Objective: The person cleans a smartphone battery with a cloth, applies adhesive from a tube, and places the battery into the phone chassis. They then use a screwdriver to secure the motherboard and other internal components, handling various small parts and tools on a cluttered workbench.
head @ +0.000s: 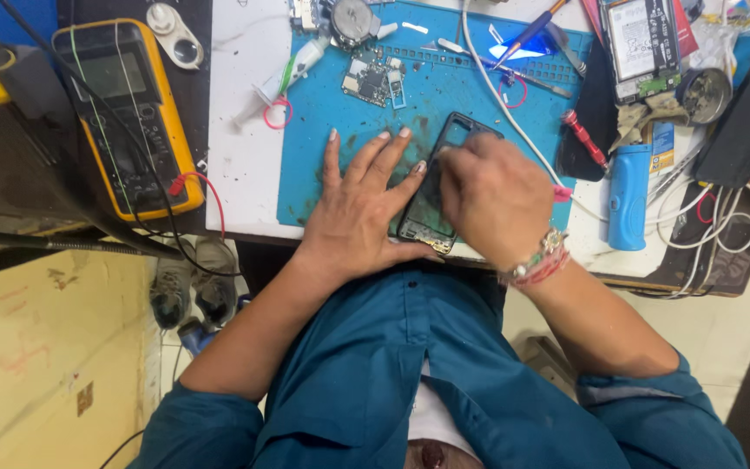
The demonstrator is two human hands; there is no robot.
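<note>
Left hand (358, 204) spread flat steadies the thin, fragile phone frame (436, 187) at the mat's (323, 113) front edge; right hand (492, 195) curled, pinching inside; hold by its rims

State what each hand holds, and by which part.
Left hand presses flat beside the opened phone frame, touching its left edge. Right hand covers its right side; the exact grip cannot be told.

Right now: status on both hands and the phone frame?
Left hand flat, pinning the phone frame to the blue mat. Right hand closed over the frame's middle, fingertips hidden. White cable runs beside it.
</note>
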